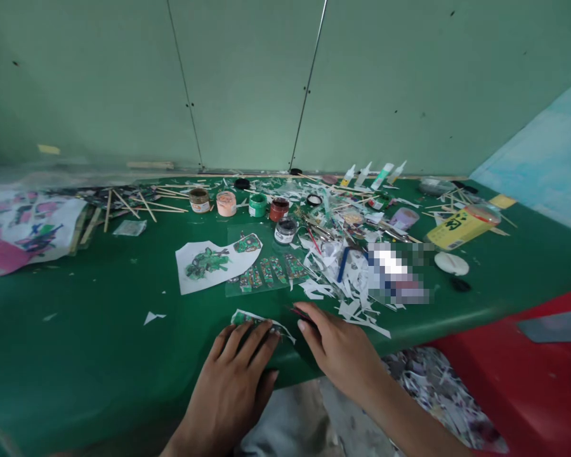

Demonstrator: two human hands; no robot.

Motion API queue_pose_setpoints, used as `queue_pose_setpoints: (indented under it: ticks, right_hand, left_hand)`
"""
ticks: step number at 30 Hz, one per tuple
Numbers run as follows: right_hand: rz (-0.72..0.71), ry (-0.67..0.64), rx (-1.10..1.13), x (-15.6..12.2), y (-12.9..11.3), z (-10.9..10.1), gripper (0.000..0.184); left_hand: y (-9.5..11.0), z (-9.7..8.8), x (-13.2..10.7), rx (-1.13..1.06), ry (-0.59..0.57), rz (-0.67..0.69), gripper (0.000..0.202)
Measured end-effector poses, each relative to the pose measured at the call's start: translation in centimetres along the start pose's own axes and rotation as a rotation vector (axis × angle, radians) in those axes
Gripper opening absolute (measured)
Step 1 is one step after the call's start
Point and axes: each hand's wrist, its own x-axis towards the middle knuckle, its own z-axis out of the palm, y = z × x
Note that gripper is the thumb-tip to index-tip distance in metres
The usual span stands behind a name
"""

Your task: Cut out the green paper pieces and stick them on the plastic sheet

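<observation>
Both hands sit at the near edge of the green desk (76, 355), wrists and forearms cut off by the bottom of the frame. The left hand (233, 381) lies flat, palm down, fingers slightly spread, its fingertips pressing the near end of a small white paper cut-out printed in green (254, 317). The cut-out's near part is hidden under those fingers; what shows is a narrow strip whose long axis runs roughly along the desk's near edge, its right tip pointing toward the right hand (340, 349). The right hand rests just beside it, fingers together and stretched left; a thin dark red-tipped tool (301, 313) lies at its fingertips, but whether it is pinched or merely touched cannot be told. Beyond, mid-desk, lie a larger white sheet with a green printed figure (204, 266) and a clear plastic sheet carrying small green cut pieces (266, 270). A heap of white paper scraps (342, 279) spreads to the right; one patch there is blurred beyond reading. A row of small open paint jars (240, 204) stands toward the far edge.
</observation>
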Motion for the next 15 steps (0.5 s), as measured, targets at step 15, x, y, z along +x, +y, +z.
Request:
queue_pose_setpoints:
  ticks: [15]
  right_hand:
    - [-0.022,-0.034,-0.139,-1.3,-1.1,0.7,0.044]
  left_hand:
    - [1.5,1.5,-0.2,-0.07,0.133,-0.122,0.033]
